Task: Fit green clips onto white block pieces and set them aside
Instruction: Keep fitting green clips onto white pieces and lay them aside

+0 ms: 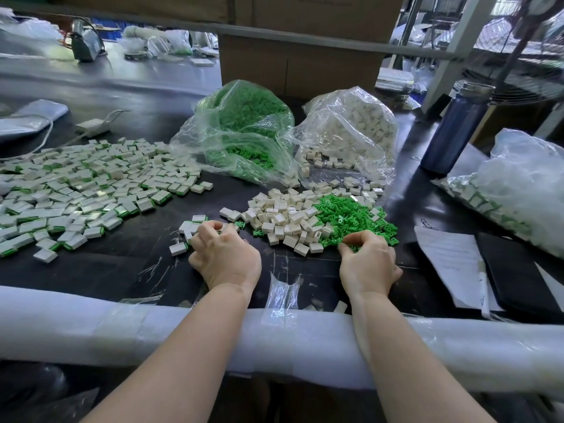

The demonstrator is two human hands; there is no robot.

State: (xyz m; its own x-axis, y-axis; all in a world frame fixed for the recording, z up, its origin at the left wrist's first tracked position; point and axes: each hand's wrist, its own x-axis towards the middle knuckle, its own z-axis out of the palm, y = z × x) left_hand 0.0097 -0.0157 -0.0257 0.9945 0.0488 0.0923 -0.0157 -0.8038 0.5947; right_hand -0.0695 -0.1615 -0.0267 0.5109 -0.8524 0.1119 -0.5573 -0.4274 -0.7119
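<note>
The right hand [367, 264] has its fingers curled down into the near edge of the green clips [351, 216], apparently pinching some, and it could easily lift several at once or flick loose ones off the table [122, 270]. The left hand [224, 254] curls over a few finished pieces [189, 228]; what its fingertips hold is hidden. The white blocks [283, 219] lie just beyond, between both sets of fingers, where a careless reach would scatter them into the clips.

I can read no text here; the printed lines on the paper sheet [451, 257] on my counter [128, 264] are too blurred.
</note>
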